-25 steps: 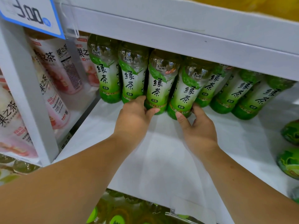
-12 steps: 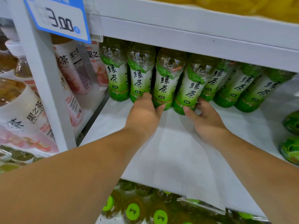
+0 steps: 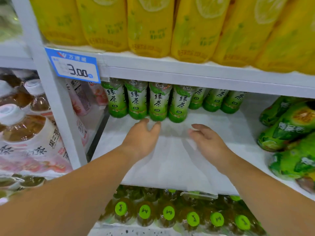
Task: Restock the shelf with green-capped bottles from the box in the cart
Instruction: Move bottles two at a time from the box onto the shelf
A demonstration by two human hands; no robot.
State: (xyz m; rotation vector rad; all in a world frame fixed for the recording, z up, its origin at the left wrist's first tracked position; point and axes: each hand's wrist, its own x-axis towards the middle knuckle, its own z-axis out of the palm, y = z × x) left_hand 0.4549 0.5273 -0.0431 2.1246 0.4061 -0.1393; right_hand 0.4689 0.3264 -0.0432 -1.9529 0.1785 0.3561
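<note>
Green-capped bottles (image 3: 158, 103) are stood upright in a tight row at the back of the white shelf (image 3: 170, 164), labels faced outward, apparently so that the bare front is left for further rows. The left hand (image 3: 142, 136) and right hand (image 3: 208, 139) are held loosely spread just before the row, with nothing gripped, since the bottles stand unaided. The box and cart are not shown.

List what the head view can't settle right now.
- Cart and box: outside the head view's frame.
- Tea bottles caps: hidden by the shelf edge above them.
- Left hand fingertips: blurred, so contact with the bottles is unclear.
- Price tag small print: blurred; only 3.00 reads.
- Yellow bottles tops: cut off by the frame's top edge.
</note>
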